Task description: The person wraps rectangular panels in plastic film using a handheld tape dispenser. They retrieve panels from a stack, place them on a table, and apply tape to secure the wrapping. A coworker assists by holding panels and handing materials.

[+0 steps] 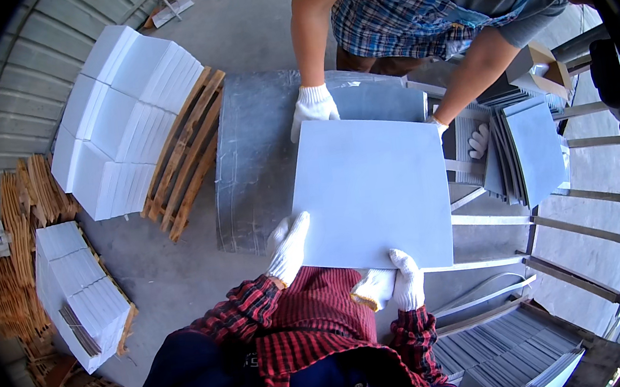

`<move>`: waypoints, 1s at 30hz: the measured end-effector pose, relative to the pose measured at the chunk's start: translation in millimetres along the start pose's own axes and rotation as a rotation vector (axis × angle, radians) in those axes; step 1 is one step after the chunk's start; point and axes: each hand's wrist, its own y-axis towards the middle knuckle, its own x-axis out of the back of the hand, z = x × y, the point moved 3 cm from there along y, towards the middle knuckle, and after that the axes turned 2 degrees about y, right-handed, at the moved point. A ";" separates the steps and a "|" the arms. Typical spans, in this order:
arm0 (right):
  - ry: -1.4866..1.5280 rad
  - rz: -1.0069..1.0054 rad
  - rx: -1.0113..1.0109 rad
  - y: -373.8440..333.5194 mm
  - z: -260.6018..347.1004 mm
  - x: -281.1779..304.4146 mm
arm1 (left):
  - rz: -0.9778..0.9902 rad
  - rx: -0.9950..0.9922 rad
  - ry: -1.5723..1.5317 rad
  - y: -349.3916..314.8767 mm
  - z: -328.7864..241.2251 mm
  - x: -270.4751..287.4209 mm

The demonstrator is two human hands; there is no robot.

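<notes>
A flat, light grey square panel (373, 194) lies in front of me, its near edge toward my body. My left hand (289, 248), in a white knit glove, is closed at the panel's left edge near the close corner. At the near edge, my right hand (407, 282), also gloved, is closed on a bunched white knit piece (374, 288) with a yellowish hem, which looks like a loose glove; its fingertips touch the panel. Opposite me, a co-worker's gloved hand (313, 109) touches the far left corner. Their other hand (438, 125) is mostly hidden at the far right edge.
A dark sheet-covered surface (246, 170) lies left of the panel. White stacked boards (128, 111) on a wooden pallet (191, 157) stand farther left. Grey panels (534, 149) lean at right beside a metal roller frame (589, 227). More grey stacked panels (504, 351) sit lower right.
</notes>
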 end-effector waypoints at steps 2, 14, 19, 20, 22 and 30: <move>0.008 0.010 0.028 15.8 2.3 4.3 | 0.017 0.057 -0.036 2.2 -19.4 -11.3; 0.188 0.154 -0.035 115.5 18.9 -10.7 | -0.039 -0.086 0.019 81.0 -27.3 -42.2; 0.250 0.099 -0.023 139.6 19.8 -15.7 | -0.073 -0.113 -0.010 93.6 -25.1 -49.2; 0.234 0.057 -0.004 146.8 16.4 -10.7 | -0.072 -0.113 -0.027 98.2 -19.3 -50.0; 0.221 0.055 0.012 164.3 8.9 7.8 | -0.067 -0.133 -0.002 105.7 -15.2 -54.5; 0.204 0.016 -0.208 126.3 17.5 -38.8 | -0.073 -0.020 0.312 135.3 0.8 -52.8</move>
